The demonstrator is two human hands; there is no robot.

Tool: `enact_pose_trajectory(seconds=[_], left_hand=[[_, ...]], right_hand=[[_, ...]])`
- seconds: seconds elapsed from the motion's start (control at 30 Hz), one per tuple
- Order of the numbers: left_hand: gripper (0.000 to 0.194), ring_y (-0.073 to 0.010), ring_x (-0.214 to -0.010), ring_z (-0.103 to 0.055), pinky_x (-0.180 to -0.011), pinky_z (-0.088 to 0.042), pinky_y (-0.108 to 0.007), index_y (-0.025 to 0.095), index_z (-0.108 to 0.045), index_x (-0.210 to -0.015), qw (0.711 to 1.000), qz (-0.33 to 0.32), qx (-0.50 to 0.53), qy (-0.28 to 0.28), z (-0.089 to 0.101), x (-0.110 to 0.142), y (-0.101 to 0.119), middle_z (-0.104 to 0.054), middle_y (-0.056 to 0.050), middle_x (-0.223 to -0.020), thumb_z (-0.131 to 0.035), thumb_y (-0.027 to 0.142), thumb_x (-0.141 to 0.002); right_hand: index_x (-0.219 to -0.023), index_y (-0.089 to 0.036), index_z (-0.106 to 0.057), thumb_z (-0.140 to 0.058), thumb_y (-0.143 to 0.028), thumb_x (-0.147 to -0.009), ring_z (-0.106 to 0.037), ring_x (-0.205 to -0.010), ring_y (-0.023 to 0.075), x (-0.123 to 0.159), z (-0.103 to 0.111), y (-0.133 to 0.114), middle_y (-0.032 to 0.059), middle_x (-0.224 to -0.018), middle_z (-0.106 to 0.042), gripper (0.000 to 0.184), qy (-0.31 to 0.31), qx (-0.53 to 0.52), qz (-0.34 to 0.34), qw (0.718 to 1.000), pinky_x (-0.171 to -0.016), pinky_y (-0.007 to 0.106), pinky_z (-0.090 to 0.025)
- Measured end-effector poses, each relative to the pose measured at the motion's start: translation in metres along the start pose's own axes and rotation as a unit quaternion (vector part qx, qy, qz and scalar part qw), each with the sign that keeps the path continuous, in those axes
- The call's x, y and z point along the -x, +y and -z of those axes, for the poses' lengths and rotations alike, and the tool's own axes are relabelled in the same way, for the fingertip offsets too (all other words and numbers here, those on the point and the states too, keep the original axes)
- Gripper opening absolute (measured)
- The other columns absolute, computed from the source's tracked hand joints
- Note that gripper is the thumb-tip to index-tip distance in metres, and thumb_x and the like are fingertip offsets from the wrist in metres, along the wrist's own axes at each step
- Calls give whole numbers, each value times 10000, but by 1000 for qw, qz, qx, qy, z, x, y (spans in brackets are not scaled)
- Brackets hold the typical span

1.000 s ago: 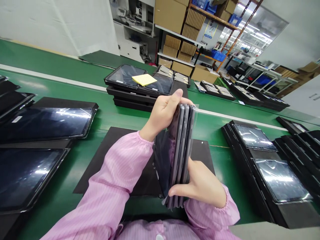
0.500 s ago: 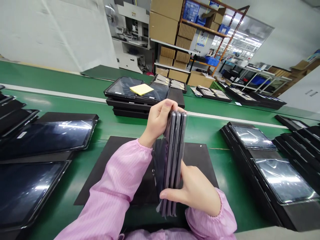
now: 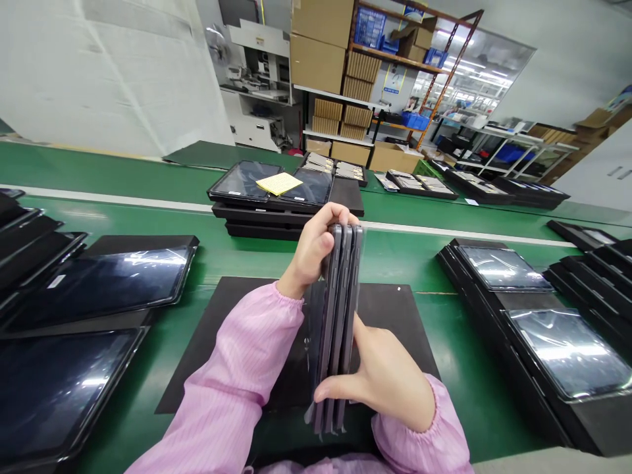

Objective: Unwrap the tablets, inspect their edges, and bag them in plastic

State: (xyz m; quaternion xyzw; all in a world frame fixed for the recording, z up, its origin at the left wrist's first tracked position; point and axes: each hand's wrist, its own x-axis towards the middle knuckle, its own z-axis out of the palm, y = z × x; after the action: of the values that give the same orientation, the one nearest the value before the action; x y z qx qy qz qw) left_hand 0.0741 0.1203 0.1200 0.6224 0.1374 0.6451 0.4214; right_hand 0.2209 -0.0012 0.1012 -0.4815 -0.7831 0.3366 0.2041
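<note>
Three dark grey tablets stand upright on edge, pressed together, with their side buttons facing me and clear film sticking out at the lower ends. My left hand is closed over the far top end of the stack, fingers curled across it. Lower down, my right hand grips the stack from the right, its thumb across the near edges; the other fingers are mostly hidden behind the tablets. Beneath the stack lies a flat black mat on the green table.
Film-covered tablets in black trays lie at left and right. Farther back, stacked black trays bear tablets and a yellow paper pad. Trays of small pale parts line the far side. Shelving with cartons stands behind.
The tablets have turned slightly, showing less of the left face. My left thumb has shifted lower at the top end. The view has moved a little; my right hand keeps its grip.
</note>
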Motion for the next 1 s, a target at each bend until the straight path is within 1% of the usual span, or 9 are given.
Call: enact_pose_trajectory(seconds=[0.1,0.2,0.27,0.33,0.5,0.6,0.77,0.9,1.0], left_hand=[[556,-132,-652,-491,-644,-426,-279,214,-459,-812,1000,-9,-18,-22,4,0,0,-603,-12,-791,-695,712,-747],[488,-133,-667,-507,-646,-426,-272,217,-464,-834,999,-14,-17,-36,5,1,1,-606,-5,-802,-703,638,-783],[451,-148,-709,-552,-672,-449,-278,217,-523,-907,998,-24,-21,-52,4,3,3,-624,-8,-838,-695,622,-805],[439,-176,-788,-603,-746,-480,-306,218,-597,-1005,995,-31,-47,-77,3,4,7,-659,-27,-905,-674,614,-832],[398,-246,-1062,-626,-998,-443,-378,226,-706,-1076,977,-18,-132,-166,3,5,19,-711,-77,-1118,-578,574,-930],[437,-278,-1139,-597,-1072,-419,-425,231,-697,-1115,974,13,-138,-178,7,7,26,-683,-92,-1179,-556,600,-928],[580,-347,-1241,-536,-1133,-388,-514,262,-643,-1215,969,20,-120,-217,18,14,36,-614,-105,-1240,-698,648,-785],[626,-352,-1218,-542,-1089,-441,-523,258,-606,-1242,960,9,-142,-242,22,14,36,-579,-122,-1255,-722,632,-753],[633,-352,-1224,-540,-1095,-438,-521,254,-592,-1243,961,14,-134,-241,22,11,32,-565,-124,-1253,-706,646,-760]], right_hand=[[-1541,-213,-402,-644,-756,-816,-631,-1275,366,-11,-3,12,170,-1361,-654,937,165,-75,105,978,-1006,499,-558],[-1551,-272,-404,-468,-622,-999,-509,-1421,292,-28,-9,15,126,-1525,-533,657,292,-202,161,921,-1100,470,-509],[-1532,-322,-436,-448,-497,-1051,-492,-1439,243,-37,-13,9,64,-1566,-501,512,315,-278,184,889,-1121,426,-498],[-1506,-335,-479,-480,-446,-1050,-491,-1439,233,-44,-16,0,27,-1569,-505,470,330,-320,195,866,-1154,416,-468],[-1449,-264,-571,-484,-412,-1028,-528,-1408,263,-50,-19,-9,32,-1486,-597,455,384,-373,163,829,-1187,447,-425],[-1439,-232,-585,-491,-371,-993,-538,-1399,275,-50,-21,-8,44,-1468,-612,476,384,-382,157,826,-1184,465,-429],[-1448,-251,-567,-473,-361,-975,-569,-1371,281,-47,-26,-9,42,-1474,-605,495,377,-339,187,841,-1145,490,-479],[-1459,-252,-548,-458,-360,-985,-576,-1363,274,-46,-25,-8,48,-1472,-606,494,376,-285,185,862,-1131,481,-494],[-1460,-245,-542,-461,-377,-994,-592,-1346,272,-48,-24,-6,56,-1459,-619,491,376,-296,180,859,-1124,475,-501]])
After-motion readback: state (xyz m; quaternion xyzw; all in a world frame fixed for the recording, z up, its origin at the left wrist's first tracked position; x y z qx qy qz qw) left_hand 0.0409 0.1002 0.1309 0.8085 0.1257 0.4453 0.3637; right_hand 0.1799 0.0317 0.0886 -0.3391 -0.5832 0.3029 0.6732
